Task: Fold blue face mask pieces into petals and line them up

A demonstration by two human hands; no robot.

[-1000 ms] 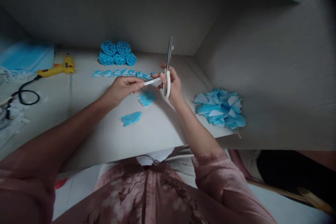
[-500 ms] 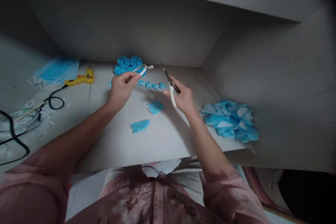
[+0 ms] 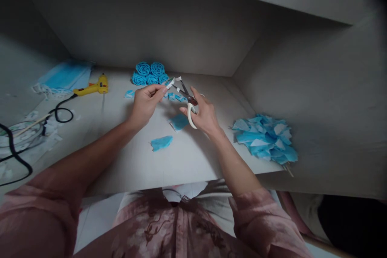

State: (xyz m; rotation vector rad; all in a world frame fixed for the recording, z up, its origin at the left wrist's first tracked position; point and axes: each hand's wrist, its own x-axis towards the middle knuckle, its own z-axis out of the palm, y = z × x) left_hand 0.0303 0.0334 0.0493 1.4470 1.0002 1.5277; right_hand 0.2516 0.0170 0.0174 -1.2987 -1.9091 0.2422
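My left hand (image 3: 147, 102) pinches a narrow white strip (image 3: 171, 84), whose free end sticks out to the right. In my right hand (image 3: 204, 111) are scissors (image 3: 191, 107) with pale handles, their blades spread apart close to the end of the strip. A small white bit shows by the blades. Under the hands lies a row of small folded blue pieces (image 3: 172, 96), partly hidden by my left hand. Two flat blue pieces, one nearer me (image 3: 161, 143) and one under the scissors (image 3: 179, 122), rest on the table.
Rolled blue rosettes (image 3: 150, 74) sit at the back wall. On the left are blue face masks (image 3: 67, 75), a yellow glue gun (image 3: 96, 87) and its black cord (image 3: 62, 115). A ruffled blue-and-white bunch (image 3: 266, 138) with sticks lies at the right edge.
The scissors have opened and moved left toward the strip. My left hand has shifted slightly right, bringing the strip's end close to the blades.
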